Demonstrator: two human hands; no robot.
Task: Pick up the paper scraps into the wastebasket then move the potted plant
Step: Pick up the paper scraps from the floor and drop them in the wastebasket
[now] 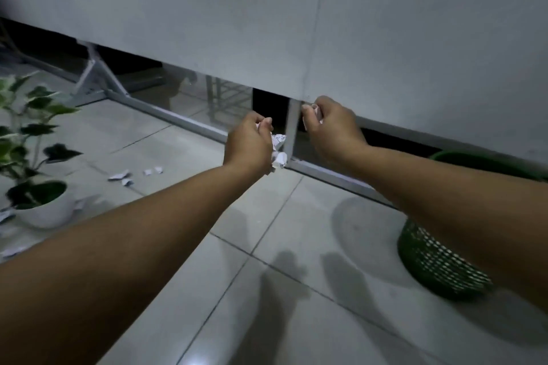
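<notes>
My left hand [249, 142] is closed around white paper scraps [278, 154] that stick out below its fingers. My right hand [332, 124] grips another white scrap [315, 111] close to the table's metal leg [291, 127]. More loose scraps [121, 176] lie on the tiled floor to the left. The potted plant [32, 157], green-and-white leaves in a white pot, stands at the far left. The green mesh wastebasket [439, 264] sits on the floor at the right, partly hidden by my right forearm.
A white tabletop [267, 24] fills the upper half of the view, with a grey metal frame [166, 112] running along the floor beneath it. Further scraps [12, 252] lie at the left edge near the pot. Grey floor tiles spread in the foreground.
</notes>
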